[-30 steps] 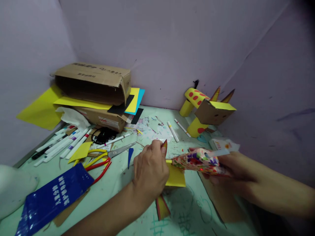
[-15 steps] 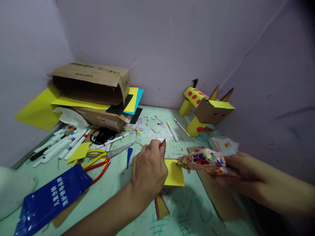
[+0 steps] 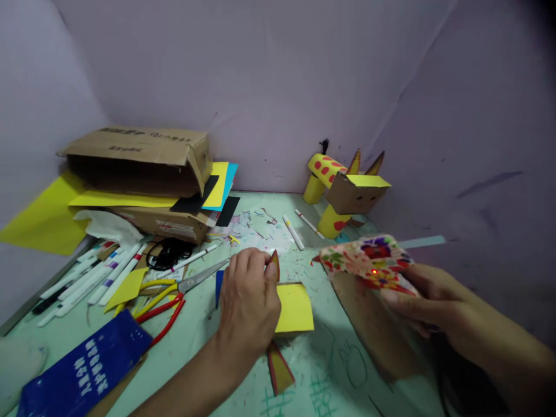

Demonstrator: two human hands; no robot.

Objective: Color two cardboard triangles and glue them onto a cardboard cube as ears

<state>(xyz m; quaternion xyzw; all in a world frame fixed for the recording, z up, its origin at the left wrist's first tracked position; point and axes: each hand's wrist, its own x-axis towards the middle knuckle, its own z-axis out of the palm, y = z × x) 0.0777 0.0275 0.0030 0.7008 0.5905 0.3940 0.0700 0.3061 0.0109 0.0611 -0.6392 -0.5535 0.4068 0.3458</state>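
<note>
1. Head view: left hand [image 3: 247,295] pinches a narrow, pointed, red-edged piece [image 3: 274,267], grip closed, tip up. Its base is hidden, so can't tell if it's seated.
2. Small cardboard box with yellow paper top [image 3: 295,308] sits on the pale green table [image 3: 234,388], beside the left hand, between both hands. Second yellow pointed piece with red edges [image 3: 281,370] lies just below it.
3. Right hand [image 3: 438,295] is wrapped around a floral-patterned tool with a lit red dot [image 3: 369,260], likely a glue gun. Tip is clear of the box, near the brown cardboard sheet [image 3: 369,330].
4. To do it well: hold the piece still with light pressure, fingers away from the tip, no drips on yellow paper.
5. Vs half a second ago: tool has moved off the box's right edge; left pinch unchanged.
</note>
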